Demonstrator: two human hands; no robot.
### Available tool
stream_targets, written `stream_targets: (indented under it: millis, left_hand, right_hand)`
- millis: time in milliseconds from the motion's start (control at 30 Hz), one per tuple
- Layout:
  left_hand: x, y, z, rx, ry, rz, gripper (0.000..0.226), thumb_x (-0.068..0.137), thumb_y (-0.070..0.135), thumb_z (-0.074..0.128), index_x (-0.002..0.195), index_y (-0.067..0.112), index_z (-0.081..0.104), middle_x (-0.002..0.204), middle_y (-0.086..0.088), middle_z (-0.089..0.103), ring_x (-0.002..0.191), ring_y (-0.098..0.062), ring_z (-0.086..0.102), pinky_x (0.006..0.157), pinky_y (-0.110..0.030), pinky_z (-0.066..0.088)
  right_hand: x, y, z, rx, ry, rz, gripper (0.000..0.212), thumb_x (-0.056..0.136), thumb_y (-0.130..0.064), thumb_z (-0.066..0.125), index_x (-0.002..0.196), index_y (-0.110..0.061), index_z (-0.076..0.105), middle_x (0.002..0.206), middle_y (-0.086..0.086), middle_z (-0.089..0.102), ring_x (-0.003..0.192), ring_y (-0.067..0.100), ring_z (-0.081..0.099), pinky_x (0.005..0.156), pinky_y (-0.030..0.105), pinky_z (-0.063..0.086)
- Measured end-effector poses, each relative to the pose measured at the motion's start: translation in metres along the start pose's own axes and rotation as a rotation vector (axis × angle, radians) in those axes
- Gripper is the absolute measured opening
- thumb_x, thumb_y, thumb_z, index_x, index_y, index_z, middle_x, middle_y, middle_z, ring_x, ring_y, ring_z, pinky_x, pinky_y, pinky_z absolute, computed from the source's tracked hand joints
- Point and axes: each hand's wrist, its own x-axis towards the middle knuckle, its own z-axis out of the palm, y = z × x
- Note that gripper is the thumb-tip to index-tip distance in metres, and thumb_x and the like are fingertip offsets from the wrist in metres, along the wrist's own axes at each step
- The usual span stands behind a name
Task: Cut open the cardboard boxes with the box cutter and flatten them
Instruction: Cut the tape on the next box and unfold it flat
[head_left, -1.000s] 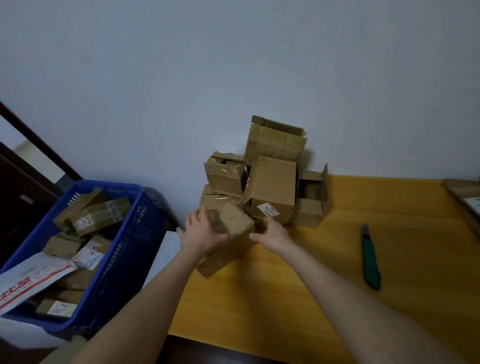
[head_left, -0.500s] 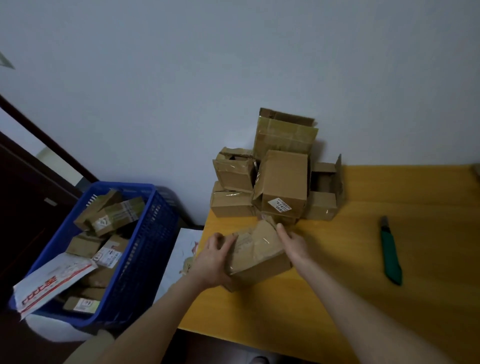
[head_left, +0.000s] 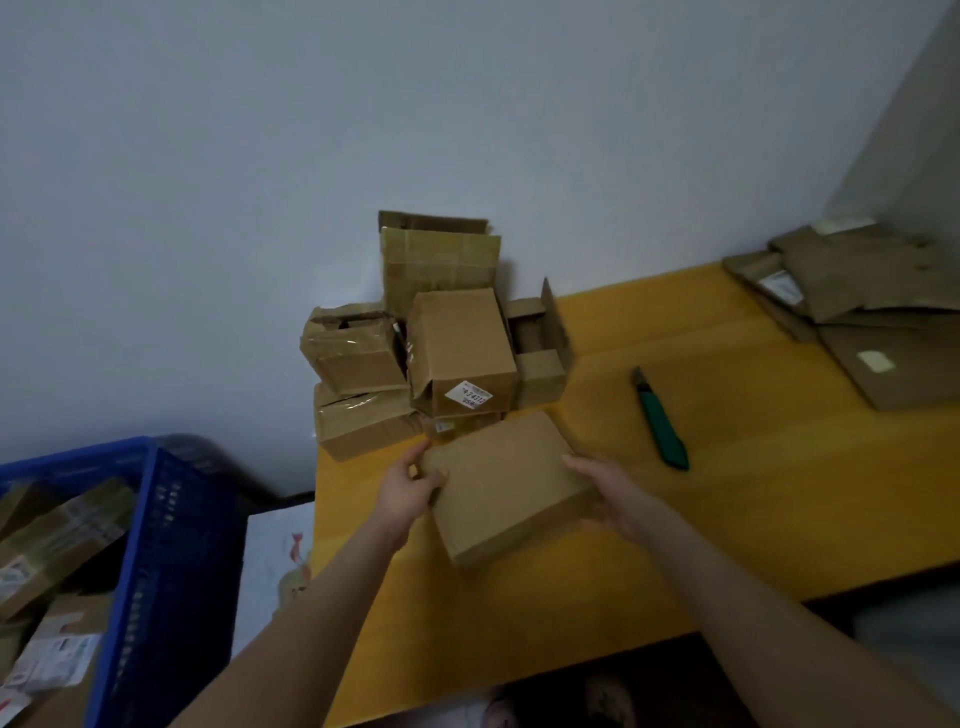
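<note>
On table (head_left: 753, 509) front | box (head_left: 506, 483) pulled clear of pile (head_left: 462, 348), plain face up | L hand (head_left: 410, 488) + R hand (head_left: 605, 491) grip its sides | cutter (head_left: 662, 421) untouched, cut next

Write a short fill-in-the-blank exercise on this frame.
The left hand and right hand grip one cardboard box over the ___ table.
The green box cutter lies to the box's ___, untouched.
More boxes fill the ___ basket beside the table.
Missing: yellow; right; blue.
</note>
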Motion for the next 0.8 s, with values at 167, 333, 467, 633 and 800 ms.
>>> stream_targets:
  millis: [167, 333, 467, 633, 800]
  left_hand:
    - [-0.002, -0.005, 0.037, 0.745, 0.275, 0.29, 0.053, 0.091, 0.019, 0.06, 0.141, 0.022, 0.045, 0.153, -0.012, 0.026, 0.141, -0.029, 0.027, 0.114, -0.041, 0.029]
    - [-0.008, 0.002, 0.07, 1.145, 0.063, 0.638, 0.084, 0.082, 0.064, 0.056, 0.151, 0.034, 0.02, 0.158, -0.003, 0.015, 0.147, -0.022, 0.01, 0.119, -0.046, 0.008]
    - [0.007, -0.005, 0.09, 1.311, -0.072, 0.511, 0.109, 0.07, 0.086, 0.043, 0.153, 0.035, -0.007, 0.161, -0.002, -0.016, 0.147, -0.022, -0.017, 0.117, -0.051, -0.013]
    - [0.012, -0.012, 0.088, 1.319, -0.056, 0.512, 0.114, 0.06, 0.094, 0.022, 0.153, 0.034, -0.003, 0.161, -0.003, -0.014, 0.148, -0.02, -0.016, 0.118, -0.052, -0.011]
    - [-0.005, -0.022, 0.081, 1.122, 0.175, 0.561, 0.099, 0.073, 0.083, 0.036, 0.152, 0.025, 0.024, 0.159, -0.003, 0.019, 0.147, -0.021, 0.014, 0.12, -0.052, 0.003]
  right_hand:
    - [0.013, -0.002, -0.007, -0.257, 0.228, -0.187, 0.053, 0.094, -0.041, 0.056, 0.137, -0.012, 0.048, 0.138, 0.006, 0.051, 0.124, 0.026, 0.049, 0.102, 0.038, 0.04]
    - [0.047, -0.013, -0.035, -0.895, 0.575, -0.286, 0.05, 0.095, -0.032, 0.055, 0.141, -0.021, 0.038, 0.144, 0.012, 0.032, 0.127, 0.03, 0.037, 0.098, 0.038, 0.04]
    - [0.082, -0.013, -0.076, -1.121, 0.589, -0.265, 0.065, 0.094, -0.037, 0.054, 0.148, -0.022, 0.022, 0.154, 0.016, 0.013, 0.14, 0.035, 0.018, 0.112, 0.047, 0.028]
    - [0.102, -0.006, -0.101, -1.229, 0.559, -0.251, 0.036, 0.096, -0.027, 0.051, 0.128, -0.014, 0.041, 0.136, 0.018, 0.034, 0.121, 0.034, 0.036, 0.096, 0.04, 0.04]
    - [0.099, -0.008, -0.093, -1.13, 0.529, -0.3, 0.044, 0.09, -0.017, 0.058, 0.127, -0.003, 0.04, 0.119, 0.017, 0.053, 0.106, 0.033, 0.054, 0.078, 0.037, 0.048]
